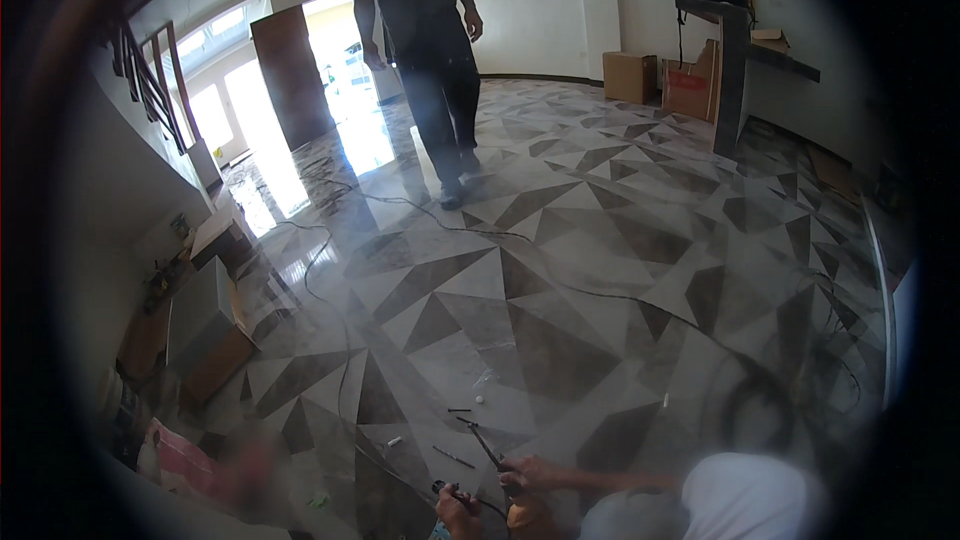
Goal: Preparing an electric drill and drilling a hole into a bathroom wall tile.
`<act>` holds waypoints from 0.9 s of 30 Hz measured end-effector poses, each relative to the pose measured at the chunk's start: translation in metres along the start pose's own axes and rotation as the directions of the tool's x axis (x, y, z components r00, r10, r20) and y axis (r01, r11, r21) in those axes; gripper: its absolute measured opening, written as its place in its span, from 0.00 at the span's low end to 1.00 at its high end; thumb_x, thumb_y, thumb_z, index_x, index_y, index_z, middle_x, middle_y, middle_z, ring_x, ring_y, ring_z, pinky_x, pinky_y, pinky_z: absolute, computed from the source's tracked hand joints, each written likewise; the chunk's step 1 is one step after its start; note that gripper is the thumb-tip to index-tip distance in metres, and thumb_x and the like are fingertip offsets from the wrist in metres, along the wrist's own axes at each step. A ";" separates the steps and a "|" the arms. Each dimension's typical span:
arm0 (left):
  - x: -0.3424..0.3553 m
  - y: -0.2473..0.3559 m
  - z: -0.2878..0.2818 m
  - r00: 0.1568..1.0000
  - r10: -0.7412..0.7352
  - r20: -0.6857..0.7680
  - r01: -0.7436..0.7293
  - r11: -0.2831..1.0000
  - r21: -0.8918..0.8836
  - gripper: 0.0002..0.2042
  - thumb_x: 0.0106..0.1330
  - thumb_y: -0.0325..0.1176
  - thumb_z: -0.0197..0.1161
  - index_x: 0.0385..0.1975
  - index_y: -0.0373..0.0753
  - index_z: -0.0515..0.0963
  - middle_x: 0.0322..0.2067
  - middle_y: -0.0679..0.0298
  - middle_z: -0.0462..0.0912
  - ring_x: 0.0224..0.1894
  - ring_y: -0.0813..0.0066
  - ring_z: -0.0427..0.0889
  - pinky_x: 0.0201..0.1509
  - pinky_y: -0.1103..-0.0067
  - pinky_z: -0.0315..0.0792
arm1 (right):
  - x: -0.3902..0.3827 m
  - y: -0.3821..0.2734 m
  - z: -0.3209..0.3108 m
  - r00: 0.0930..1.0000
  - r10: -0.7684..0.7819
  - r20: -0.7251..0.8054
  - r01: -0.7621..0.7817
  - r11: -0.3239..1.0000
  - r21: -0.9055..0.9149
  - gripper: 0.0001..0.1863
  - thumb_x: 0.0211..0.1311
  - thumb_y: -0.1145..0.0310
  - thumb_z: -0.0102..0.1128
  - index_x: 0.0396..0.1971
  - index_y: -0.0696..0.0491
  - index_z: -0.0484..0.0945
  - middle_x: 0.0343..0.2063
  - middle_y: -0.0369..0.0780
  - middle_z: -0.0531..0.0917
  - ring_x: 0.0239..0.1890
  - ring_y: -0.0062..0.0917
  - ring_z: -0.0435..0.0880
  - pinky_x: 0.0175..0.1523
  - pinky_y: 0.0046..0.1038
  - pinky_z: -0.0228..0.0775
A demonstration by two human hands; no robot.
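Observation:
My left hand [458, 512], at the bottom edge, is closed around a black cord connector [438, 487]. A dark cord runs to it across the tiles. Just to its right, my right hand [532, 475] grips a long, thin dark tool [484, 442] that points up and left and has a short crosswise tip; its exact kind is unclear. Below that hand is an orange piece [528, 518], partly covered. On the floor beside the hands lie a thin metal rod like a drill bit [453, 457], a short dark bolt or screw [459, 410] and small white pieces [394, 441].
A person in dark clothes [430, 50] stands on the patterned tile floor ahead. A long black cord [620, 296] crosses the tiles. Boxes [205, 325] and a pink-and-white bag [185, 460] are at left; cardboard boxes [630, 77] and a grey counter [733, 80] are at far right.

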State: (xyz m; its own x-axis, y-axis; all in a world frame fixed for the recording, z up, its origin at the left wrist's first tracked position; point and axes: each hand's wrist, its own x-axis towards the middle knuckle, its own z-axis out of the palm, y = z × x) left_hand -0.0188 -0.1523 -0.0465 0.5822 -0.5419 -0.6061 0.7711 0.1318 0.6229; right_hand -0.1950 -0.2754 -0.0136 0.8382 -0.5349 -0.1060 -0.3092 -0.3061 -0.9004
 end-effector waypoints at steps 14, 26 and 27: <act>0.030 -0.024 -0.011 0.992 0.014 -0.125 0.013 0.978 0.208 0.10 0.66 0.38 0.55 0.43 0.43 0.75 0.19 0.68 0.69 0.19 0.71 0.67 0.20 0.70 0.64 | 0.005 0.015 0.010 1.000 -0.018 0.017 0.019 0.996 -0.091 0.23 0.66 0.52 0.50 0.50 0.56 0.72 0.38 0.54 0.81 0.45 0.50 0.80 0.46 0.43 0.71; 0.009 -0.002 0.020 0.999 0.033 -0.010 -0.031 0.990 0.134 0.07 0.68 0.40 0.52 0.30 0.47 0.70 0.16 0.70 0.65 0.18 0.76 0.66 0.17 0.76 0.61 | 0.011 0.043 0.005 0.988 -0.113 0.107 0.108 0.993 0.053 0.23 0.63 0.57 0.55 0.54 0.54 0.72 0.43 0.47 0.82 0.46 0.40 0.81 0.51 0.37 0.71; -0.005 0.002 0.020 0.994 -0.020 -0.109 0.033 0.993 0.117 0.10 0.68 0.39 0.52 0.24 0.46 0.68 0.14 0.71 0.63 0.16 0.79 0.65 0.14 0.78 0.60 | 0.013 0.043 -0.003 0.976 -0.135 0.168 0.109 0.982 0.153 0.25 0.63 0.60 0.57 0.58 0.54 0.70 0.47 0.40 0.81 0.48 0.32 0.80 0.54 0.33 0.70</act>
State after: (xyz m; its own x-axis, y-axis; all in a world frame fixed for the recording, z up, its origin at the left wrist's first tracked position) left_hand -0.0252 -0.1657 -0.0328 0.5913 -0.4505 -0.6689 0.7543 0.0157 0.6563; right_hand -0.1991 -0.2978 -0.0525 0.9359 -0.3483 -0.0532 -0.1433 -0.2385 -0.9605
